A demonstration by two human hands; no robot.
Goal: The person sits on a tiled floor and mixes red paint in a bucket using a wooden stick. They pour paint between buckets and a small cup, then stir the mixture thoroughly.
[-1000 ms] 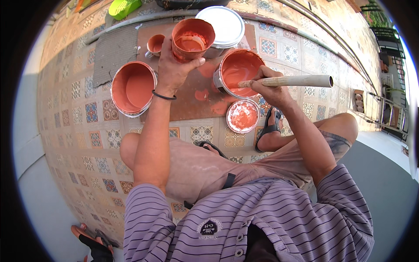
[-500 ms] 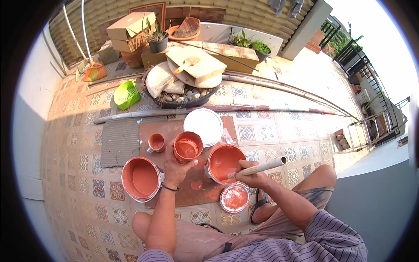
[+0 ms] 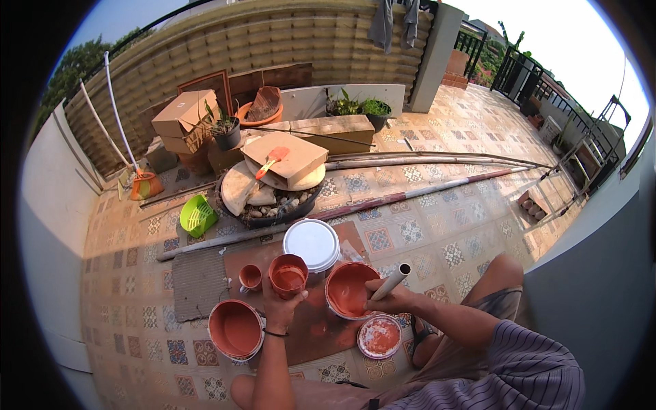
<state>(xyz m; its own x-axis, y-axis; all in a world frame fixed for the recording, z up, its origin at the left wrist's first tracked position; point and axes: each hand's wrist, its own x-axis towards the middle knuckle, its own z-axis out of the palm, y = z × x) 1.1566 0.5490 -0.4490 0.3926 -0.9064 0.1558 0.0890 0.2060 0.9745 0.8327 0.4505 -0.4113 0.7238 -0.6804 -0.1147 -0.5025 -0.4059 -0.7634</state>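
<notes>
My left hand is closed around a small tub with red-orange paint inside. In my right hand is a pale pipe-like stick, tilted over a larger paint bucket; its lower end is hidden by the hand and bucket. Just left of the tub stands a small paint-stained mug with a handle. A second paint-coated bucket is near my left wrist. Behind the tub stands a white lidded bucket. A round lid smeared with red and white lies under my right forearm.
A brown board and grey corrugated sheet lie on the tiled floor. Long poles cross beyond them. A green basket and a stone-filled basin stand farther back; a brush rests on a cardboard box.
The view has tilted upward, so the buckets sit lower in it. The stick now stands steeper in my right hand. My left hand still holds the tub.
</notes>
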